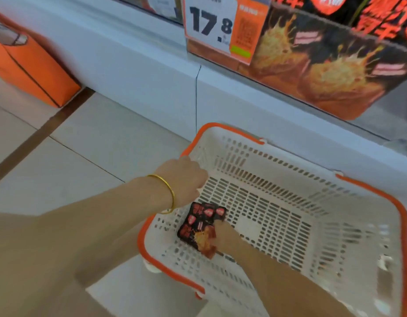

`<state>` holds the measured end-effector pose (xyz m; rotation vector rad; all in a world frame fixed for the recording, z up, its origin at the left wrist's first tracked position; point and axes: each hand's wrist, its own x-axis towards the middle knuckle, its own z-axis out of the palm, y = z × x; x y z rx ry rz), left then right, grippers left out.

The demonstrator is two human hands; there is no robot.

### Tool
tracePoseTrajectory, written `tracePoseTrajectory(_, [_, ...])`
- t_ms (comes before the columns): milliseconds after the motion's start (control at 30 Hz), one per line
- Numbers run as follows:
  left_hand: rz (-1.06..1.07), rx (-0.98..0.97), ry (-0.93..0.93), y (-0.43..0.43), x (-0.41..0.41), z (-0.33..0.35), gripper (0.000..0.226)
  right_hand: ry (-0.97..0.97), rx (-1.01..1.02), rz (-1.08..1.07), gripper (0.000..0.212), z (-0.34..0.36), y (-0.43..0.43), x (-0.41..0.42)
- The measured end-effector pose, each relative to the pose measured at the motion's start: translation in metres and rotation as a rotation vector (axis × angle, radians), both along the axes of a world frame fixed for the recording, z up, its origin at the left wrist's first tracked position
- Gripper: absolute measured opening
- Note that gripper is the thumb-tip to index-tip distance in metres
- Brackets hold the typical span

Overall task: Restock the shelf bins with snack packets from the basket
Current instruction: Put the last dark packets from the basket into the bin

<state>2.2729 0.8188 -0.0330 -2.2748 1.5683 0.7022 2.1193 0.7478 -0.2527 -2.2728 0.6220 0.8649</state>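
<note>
On pale floor tiles (83, 156), a white basket (243, 156) sits at four o'clock below the white shelf base (140, 76) at twelve, its snack packet (198, 225) gripped at the basket's eight o'clock corner by the right hand (225, 236), while the left hand (184, 179) curls at ten, fingers hidden, grasp unclear.
</note>
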Motion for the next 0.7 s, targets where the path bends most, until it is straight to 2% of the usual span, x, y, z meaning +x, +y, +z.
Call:
tracePoseTrajectory(67, [0.02, 0.019, 0.008, 0.001, 0.002, -0.001, 0.027, -0.004, -0.049, -0.122, 0.02, -0.005, 0.006, -0.005])
tracePoseTrajectory(167, [0.047, 0.044, 0.017, 0.0, 0.004, 0.002, 0.028, -0.061, 0.083, -0.202, 0.016, 0.005, -0.003, -0.003])
tracePoseTrajectory(200, [0.062, 0.048, 0.018, -0.001, 0.004, 0.003, 0.029, -0.089, 0.154, -0.238, 0.013, 0.013, -0.012, -0.002])
tracePoseTrajectory(333, [0.19, 0.033, -0.022, -0.013, 0.004, 0.017, 0.036, -0.271, 0.595, -0.685, 0.014, 0.079, -0.054, -0.004])
tracePoseTrajectory(467, [0.422, -0.137, 0.219, -0.036, 0.0, 0.043, 0.054, -0.506, 0.782, -0.823, 0.013, 0.152, -0.08, -0.007])
tracePoseTrajectory(567, [0.464, -0.387, 0.338, -0.058, 0.0, 0.072, 0.035, -0.632, 0.803, -0.793, 0.021, 0.197, -0.088, -0.01])
tracePoseTrajectory(700, [0.288, -0.621, 0.412, -0.072, 0.002, 0.127, 0.017, -0.95, 0.545, -0.743, 0.039, 0.27, -0.1, -0.013])
